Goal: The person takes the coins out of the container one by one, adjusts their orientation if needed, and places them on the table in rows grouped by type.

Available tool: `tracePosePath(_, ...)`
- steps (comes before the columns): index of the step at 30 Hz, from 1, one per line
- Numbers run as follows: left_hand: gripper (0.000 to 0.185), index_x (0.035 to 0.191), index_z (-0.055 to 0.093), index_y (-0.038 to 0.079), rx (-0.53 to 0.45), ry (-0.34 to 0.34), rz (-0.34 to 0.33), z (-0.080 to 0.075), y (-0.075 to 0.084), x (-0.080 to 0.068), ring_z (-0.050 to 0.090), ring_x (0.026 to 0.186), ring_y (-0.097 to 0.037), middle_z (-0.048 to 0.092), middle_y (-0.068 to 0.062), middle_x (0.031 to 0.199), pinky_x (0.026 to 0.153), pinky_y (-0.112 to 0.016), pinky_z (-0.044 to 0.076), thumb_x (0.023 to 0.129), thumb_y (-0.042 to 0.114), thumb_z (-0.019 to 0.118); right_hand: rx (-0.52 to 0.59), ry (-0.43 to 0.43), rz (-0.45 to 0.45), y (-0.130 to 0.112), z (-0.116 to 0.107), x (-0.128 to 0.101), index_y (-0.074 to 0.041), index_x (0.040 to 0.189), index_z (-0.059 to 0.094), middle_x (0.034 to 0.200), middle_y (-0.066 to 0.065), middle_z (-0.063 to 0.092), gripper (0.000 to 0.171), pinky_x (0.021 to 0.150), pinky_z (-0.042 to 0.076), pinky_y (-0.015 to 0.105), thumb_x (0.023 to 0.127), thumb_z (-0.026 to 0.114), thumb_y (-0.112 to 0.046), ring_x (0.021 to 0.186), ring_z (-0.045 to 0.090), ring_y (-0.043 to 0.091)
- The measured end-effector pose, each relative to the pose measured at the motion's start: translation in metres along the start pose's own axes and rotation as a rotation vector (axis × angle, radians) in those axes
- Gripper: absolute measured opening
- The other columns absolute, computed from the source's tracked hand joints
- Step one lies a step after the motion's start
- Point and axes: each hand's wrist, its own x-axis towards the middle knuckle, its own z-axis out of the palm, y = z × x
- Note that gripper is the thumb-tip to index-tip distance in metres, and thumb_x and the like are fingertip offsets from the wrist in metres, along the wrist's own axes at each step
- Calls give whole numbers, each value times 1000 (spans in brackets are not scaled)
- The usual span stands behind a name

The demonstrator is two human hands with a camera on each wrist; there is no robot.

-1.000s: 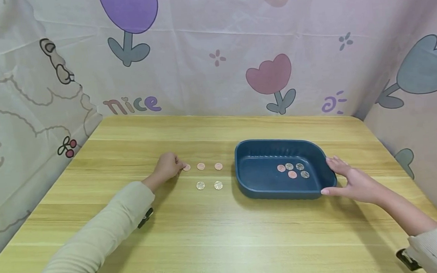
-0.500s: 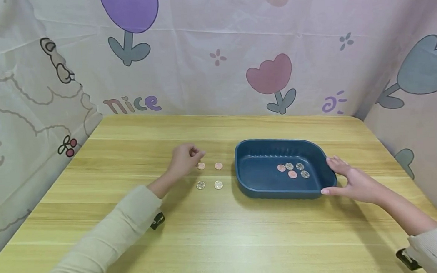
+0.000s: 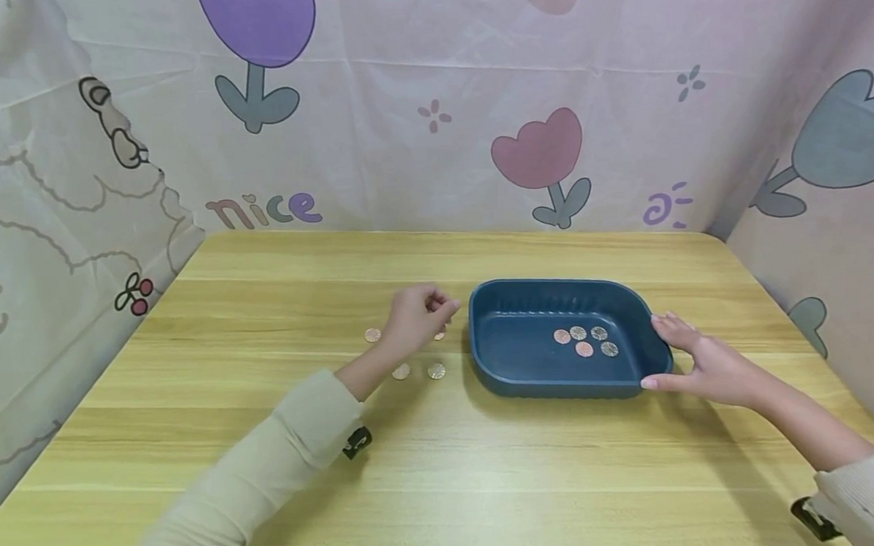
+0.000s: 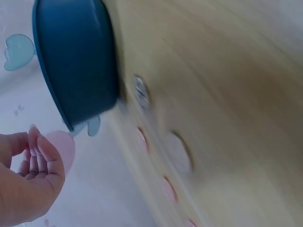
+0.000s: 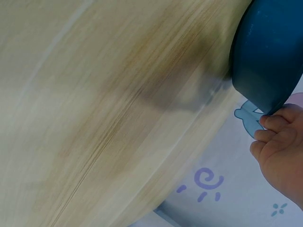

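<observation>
My left hand (image 3: pixel 419 316) hovers above the table, just left of the blue plastic basin (image 3: pixel 545 390). In the left wrist view its fingers (image 4: pixel 45 151) are loosely curled near the thumb, with nothing visible between them. Below it lie two rows of coins: a copper-coloured coin (image 3: pixel 372 334) at the left, another partly covered by the hand, and a third hidden in the head view. Two pale coins, one silvery (image 3: pixel 436 371), form the nearer row. My right hand (image 3: pixel 713 369) grips the basin's right end, thumb at the front corner and fingers at the side.
Inside the basin, several copper (image 3: pixel 584 349) and silvery coins (image 3: pixel 609 348) lie toward the right. The wooden table (image 3: pixel 449 473) ends at a printed cloth (image 3: pixel 400 158) hanging behind and along both sides.
My left hand has left the leftmost copper coin, which stays on the table, and has moved right toward the basin. The right hand and the basin have not moved.
</observation>
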Motion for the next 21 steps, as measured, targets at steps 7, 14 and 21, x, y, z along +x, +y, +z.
tracePosePath(7,17,80,63,-3,-13,-14,69,24,18,6,60,55,-20,63,-12,65,47,-18,45,88,13,64,-6,1,0,1,1,1,9,143,18,146,36,16,97,103,15,67,77,74,-35,137,8,51)
tracePosePath(14,17,79,62,-1,9,-40,125,43,30,14,56,51,-9,63,-12,65,48,-18,45,88,14,63,-8,1,-7,2,1,1,9,143,18,146,35,16,97,103,14,67,77,74,-35,137,8,51)
tracePosePath(21,18,80,62,-1,-3,-88,115,67,36,20,59,54,-12,64,-15,67,49,-17,46,90,14,61,-2,-2,-2,3,1,1,9,143,17,146,36,16,97,103,14,67,77,74,-35,137,8,51)
